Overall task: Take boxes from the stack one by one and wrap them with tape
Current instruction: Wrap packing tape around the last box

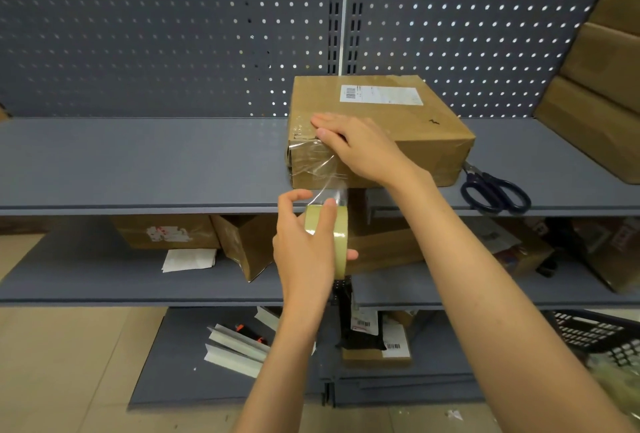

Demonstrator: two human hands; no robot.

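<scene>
I see a brown cardboard box (381, 127) sitting on the upper grey shelf (138, 162), close to its front edge, with a white label (381, 95) on its top. My right hand (356, 145) reaches across from the right and lies on the box's near left corner, fingers straight and pressing flat on the top while the thumb pushes against the front face; its grip is open and curls round nothing. A strip of clear tape (325, 169) runs from under that thumb, down the front of the box, to a roll of tape (332, 235) held just below the shelf edge. My left hand (304, 245) has its grip closed on the roll, fingers curled over the outer rim and the thumb raised beside the strip. So the box is above and slightly right of the left grip, joined to it by the stretched tape. Black-handled scissors (491, 190) lie on the same shelf just right of the box. A stack of more cardboard boxes (602, 79) leans at the far right. The lower shelf (86, 280) holds other boxes and papers.
</scene>
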